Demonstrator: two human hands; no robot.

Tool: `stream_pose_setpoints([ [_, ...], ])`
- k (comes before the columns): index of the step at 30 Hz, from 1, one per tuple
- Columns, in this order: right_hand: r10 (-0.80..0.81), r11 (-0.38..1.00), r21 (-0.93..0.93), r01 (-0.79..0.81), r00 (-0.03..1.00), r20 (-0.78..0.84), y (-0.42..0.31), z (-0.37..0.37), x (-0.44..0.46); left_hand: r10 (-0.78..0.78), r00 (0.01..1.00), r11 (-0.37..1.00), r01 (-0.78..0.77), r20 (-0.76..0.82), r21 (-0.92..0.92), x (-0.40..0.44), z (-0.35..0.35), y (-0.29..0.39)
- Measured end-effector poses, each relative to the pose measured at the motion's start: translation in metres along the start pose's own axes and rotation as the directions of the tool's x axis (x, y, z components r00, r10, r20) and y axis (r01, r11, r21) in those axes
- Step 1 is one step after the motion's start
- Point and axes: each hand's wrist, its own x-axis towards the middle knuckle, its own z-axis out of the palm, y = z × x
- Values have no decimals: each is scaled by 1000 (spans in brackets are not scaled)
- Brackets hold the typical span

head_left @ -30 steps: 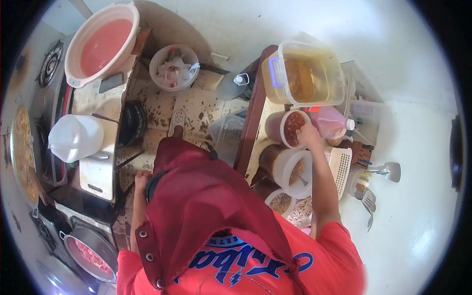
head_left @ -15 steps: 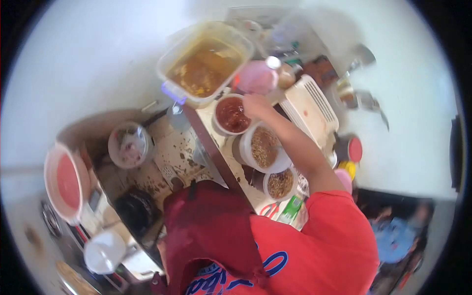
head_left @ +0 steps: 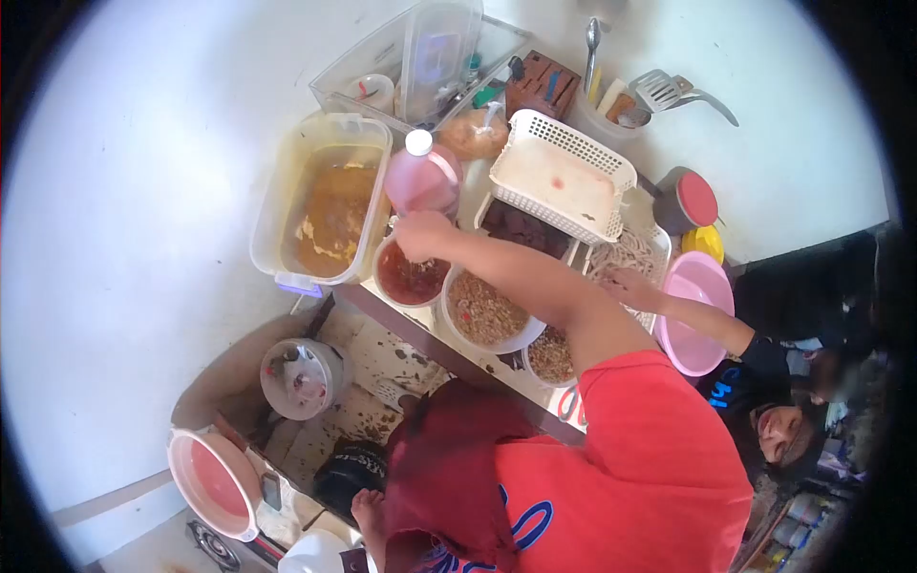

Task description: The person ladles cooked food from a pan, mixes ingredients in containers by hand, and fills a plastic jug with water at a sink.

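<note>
Well, right hand at the red-sauce tub, fingertips hidden, grip impossible to tell.

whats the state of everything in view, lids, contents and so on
sauce container: uncovered, right hand over its edge
big tub: uncovered, partly filled with brown liquid
jug: capped
middle container of chopped mix: uncovered
white basket: red spot inside
dark jar: red lid on
floor bucket: uncovered, contents unclear

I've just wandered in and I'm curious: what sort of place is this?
Probably a kitchen, judging by the gas burner, the slotted spatula and the red, saucy mix by the person's right hand.
</note>
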Motion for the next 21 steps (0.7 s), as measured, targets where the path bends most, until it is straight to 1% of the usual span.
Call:
stream_pose_setpoints([
  [1, -25, 1000, -6, 25, 1000, 14, -2, 4, -1, 32, 999, 999, -31, 28, -39, 7, -3, -12],
  [3, -86, 996, -20, 87, 995, 48, -9, 16, -6, 135, 988, 990, -138, 81, 39, 16, -15, -40],
  [4, -110, 989, -89, 118, 990, 91, -8, 7, -16, 181, 977, 979, -190, 111, 76, 17, -17, -49],
  [6, -74, 985, -146, 87, 993, 95, 1, -4, -22, 162, 982, 981, -171, 101, 87, 16, -21, -64],
  [7, -59, 981, -177, 75, 994, 94, 5, -9, -20, 99, 993, 993, -102, 58, 55, 11, -20, -69],
  [8, -41, 989, -136, 50, 997, 61, 10, -15, -12, 35, 999, 999, -35, 16, 17, 7, -19, -74],
  [10, -18, 999, -26, 19, 999, 32, 6, -7, 1, -15, 1000, 1000, 15, -11, 24, -2, -27, -92],
  [13, -102, 994, -27, 104, 991, 85, -6, 5, -1, 1, 1000, 993, -1, -2, 120, -2, -26, -117],
  [14, -126, 989, -61, 133, 986, 109, -8, 1, -12, 9, 1000, 988, -9, 1, 154, -1, -26, -124],
  [17, -110, 968, -206, 146, 978, 176, -2, -13, -18, 33, 999, 971, -33, 3, 239, 3, -27, -143],
  [18, -80, 978, -191, 88, 996, 46, 0, -12, -12, 41, 999, 965, -40, 4, 259, 4, -27, -148],
  [21, -73, 991, -111, 77, 997, 40, -8, -9, 5, 63, 998, 953, -63, 10, 296, 9, -25, -161],
])
